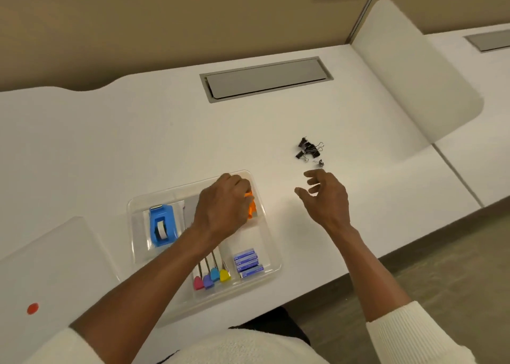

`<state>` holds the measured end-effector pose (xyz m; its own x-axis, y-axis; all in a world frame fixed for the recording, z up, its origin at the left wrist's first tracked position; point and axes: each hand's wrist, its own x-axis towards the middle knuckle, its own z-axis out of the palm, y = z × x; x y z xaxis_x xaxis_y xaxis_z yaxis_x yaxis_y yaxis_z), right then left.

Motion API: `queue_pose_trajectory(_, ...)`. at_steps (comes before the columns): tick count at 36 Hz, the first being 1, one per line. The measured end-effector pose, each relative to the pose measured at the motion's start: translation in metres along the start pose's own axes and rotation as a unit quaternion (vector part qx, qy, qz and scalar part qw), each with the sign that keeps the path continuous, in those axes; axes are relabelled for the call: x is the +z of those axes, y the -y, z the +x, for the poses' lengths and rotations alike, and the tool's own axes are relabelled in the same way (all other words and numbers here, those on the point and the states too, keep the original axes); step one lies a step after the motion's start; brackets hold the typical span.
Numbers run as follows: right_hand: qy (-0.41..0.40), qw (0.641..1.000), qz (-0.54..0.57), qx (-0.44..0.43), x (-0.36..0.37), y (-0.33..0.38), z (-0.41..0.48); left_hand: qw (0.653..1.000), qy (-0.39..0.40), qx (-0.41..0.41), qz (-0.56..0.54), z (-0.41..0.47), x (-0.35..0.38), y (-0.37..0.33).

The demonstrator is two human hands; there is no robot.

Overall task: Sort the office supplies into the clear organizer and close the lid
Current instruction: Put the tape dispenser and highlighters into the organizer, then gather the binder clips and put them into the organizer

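The clear organizer (271,264) sits on the white desk in front of me. It holds a blue tape dispenser (162,224) at the left, several pens with coloured caps (211,275) in the middle and blue staple boxes (247,261) at the right. My left hand (223,206) reaches into the far right compartment, fingers curled on an orange item (251,205) that is mostly hidden. My right hand (324,195) hovers open just right of the organizer. A small heap of black binder clips (309,150) lies on the desk beyond it. The clear lid (55,253) lies flat to the left.
A grey cable hatch (266,78) is set into the desk at the back. A tan partition wall runs behind it. A white divider panel (414,68) stands at the right. A red dot (32,308) shows near the lid's front. The desk's front edge runs close to my body.
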<state>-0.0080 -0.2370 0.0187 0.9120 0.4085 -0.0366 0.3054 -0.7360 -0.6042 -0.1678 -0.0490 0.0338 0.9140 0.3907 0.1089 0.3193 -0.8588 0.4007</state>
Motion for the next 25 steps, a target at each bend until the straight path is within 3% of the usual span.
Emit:
queue_pose_trajectory(8, 0.040, 0.993, -0.077, 0.079, -0.011, -0.057, 0.066, 0.994, 0.087, 0.060, 0.022, 0.105, 0.029, -0.030)
queue_pose_trajectory(17, 0.081, 0.993, -0.071, 0.047, 0.001, -0.079, 0.118, 0.968, 0.185, 0.120, 0.120, 0.184, 0.077, -0.053)
queue_pose_trajectory(25, 0.104, 0.993, -0.047, 0.034, 0.010, -0.084, 0.154, 0.957, 0.236, 0.136, 0.097, 0.227, 0.109, -0.057)
